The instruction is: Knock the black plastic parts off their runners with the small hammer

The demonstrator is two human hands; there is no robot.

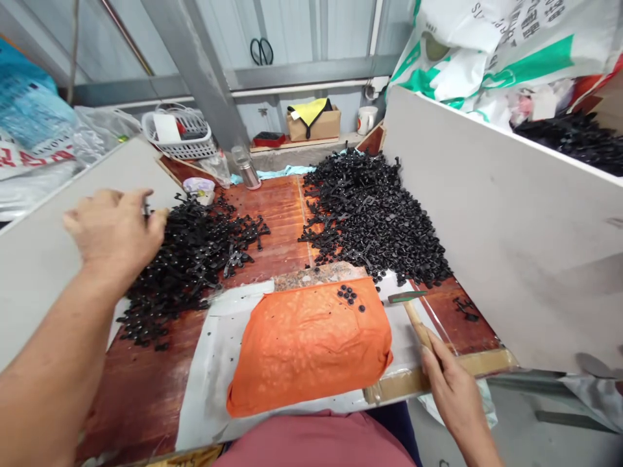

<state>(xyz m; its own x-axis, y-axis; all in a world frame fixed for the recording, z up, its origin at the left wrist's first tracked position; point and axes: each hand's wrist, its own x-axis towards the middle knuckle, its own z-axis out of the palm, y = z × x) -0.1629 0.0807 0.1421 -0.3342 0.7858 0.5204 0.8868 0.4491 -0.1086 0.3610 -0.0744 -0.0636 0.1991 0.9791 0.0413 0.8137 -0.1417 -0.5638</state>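
My left hand [115, 230] reaches into the left heap of small black plastic parts [195, 256], its fingers curled together at the heap's edge; what they pinch is hidden. My right hand [450, 383] grips the wooden handle of a small hammer [413, 311], whose head lies on the table at the right of an orange padded block [311, 344]. A few black round pieces [349, 295] sit on the block's far right corner. A bigger heap of black parts [374, 214] lies behind the block to the right.
White boards [487, 214] stand as walls on both sides of the wooden table [277, 214]. At the back are a white basket [180, 133], a cardboard box [314, 120], a mug [366, 119] and a jar [243, 165]. Printed sacks [487, 45] pile up at the upper right.
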